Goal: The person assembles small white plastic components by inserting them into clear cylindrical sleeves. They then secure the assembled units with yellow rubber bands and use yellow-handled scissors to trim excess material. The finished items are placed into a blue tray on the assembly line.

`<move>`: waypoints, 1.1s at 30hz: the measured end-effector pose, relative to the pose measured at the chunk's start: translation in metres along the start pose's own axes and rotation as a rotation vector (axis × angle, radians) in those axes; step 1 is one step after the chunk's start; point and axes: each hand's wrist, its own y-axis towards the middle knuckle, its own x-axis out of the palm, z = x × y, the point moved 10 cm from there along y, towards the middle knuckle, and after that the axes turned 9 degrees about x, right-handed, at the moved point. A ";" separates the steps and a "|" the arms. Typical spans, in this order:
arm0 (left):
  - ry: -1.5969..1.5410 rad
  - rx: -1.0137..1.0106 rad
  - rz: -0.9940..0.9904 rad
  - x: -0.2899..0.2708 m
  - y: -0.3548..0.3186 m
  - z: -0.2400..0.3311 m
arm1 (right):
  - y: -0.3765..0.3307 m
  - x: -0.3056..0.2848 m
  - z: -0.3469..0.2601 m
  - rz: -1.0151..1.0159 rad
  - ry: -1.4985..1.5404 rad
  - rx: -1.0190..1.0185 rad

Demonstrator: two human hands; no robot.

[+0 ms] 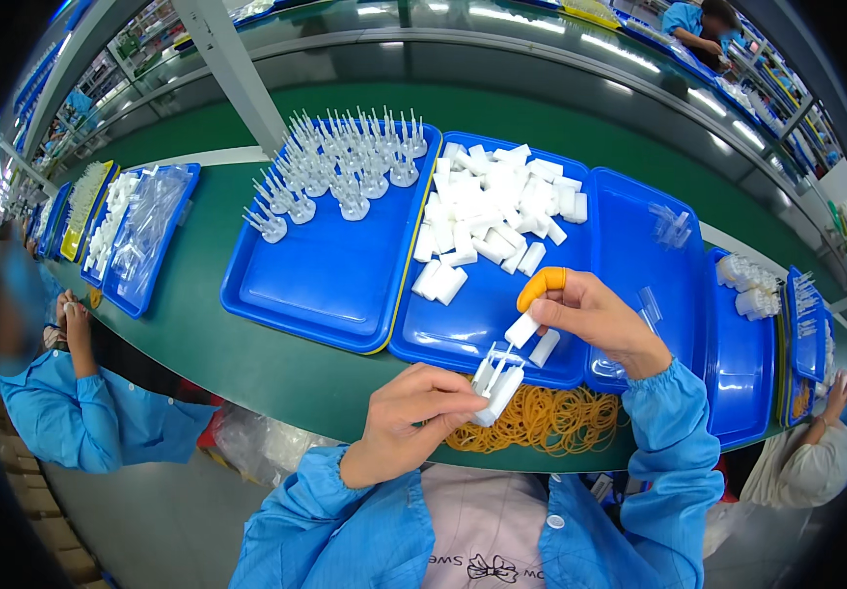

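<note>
In my left hand (409, 417), pinched between thumb and fingers, is a clear plastic pronged piece (493, 367) with white blocks (506, 389) fitted on some of its prongs. My right hand (600, 316), an orange finger cot (543, 284) on one finger, grips another white block (521, 331) at a prong's tip; whether the prong is inside it I cannot tell. Just beyond my hands lies a blue tray (443, 332) with a heap of white blocks (502, 208). A loose white block (545, 348) rests near its front edge.
Orange rubber bands (541, 420) are piled below my hands. A blue tray (310, 280) on the left carries upright clear pronged pieces (354, 201). To the right, another blue tray (639, 245) holds clear plastic parts (672, 226). Co-workers sit at both sides, one in a blue sleeve (70, 412).
</note>
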 end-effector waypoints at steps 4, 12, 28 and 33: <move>0.040 0.066 -0.041 0.003 0.004 0.009 | -0.002 -0.006 0.005 0.000 0.019 0.039; 0.094 0.199 -0.115 0.007 0.007 0.019 | -0.007 0.001 0.013 -0.113 0.123 0.085; 0.018 -0.132 0.032 0.005 -0.003 -0.013 | -0.041 0.002 -0.032 0.442 -0.793 -0.278; 0.109 -0.102 0.012 0.006 -0.002 -0.012 | -0.024 0.013 0.019 0.502 -1.382 -0.106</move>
